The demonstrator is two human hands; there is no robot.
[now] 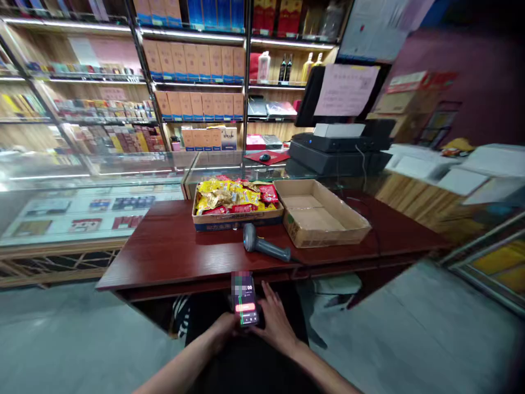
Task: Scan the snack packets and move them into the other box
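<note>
A smartphone (245, 306) with a lit screen is held upright over my lap, just in front of the desk's near edge. My left hand (223, 331) grips its lower left side, the fingers partly hidden behind it. Along the phone's right side lies my right hand (276, 323), fingers stretched out and thumb near the phone's bottom corner. On the desk beyond, a dark handheld barcode scanner (266, 247) rests on its side. Behind the scanner stands a shallow carton (235, 221) heaped with yellow, red and gold snack packets (233, 196).
An open cardboard tray (314, 210) sits right of the packets on the reddish-brown desk (164, 241). Behind are a glass display counter (82, 213), a mouse (264, 157) and a monitor (342, 93). Boxed goods fill the shelves (192, 82). A stool (338, 284) stands under the desk.
</note>
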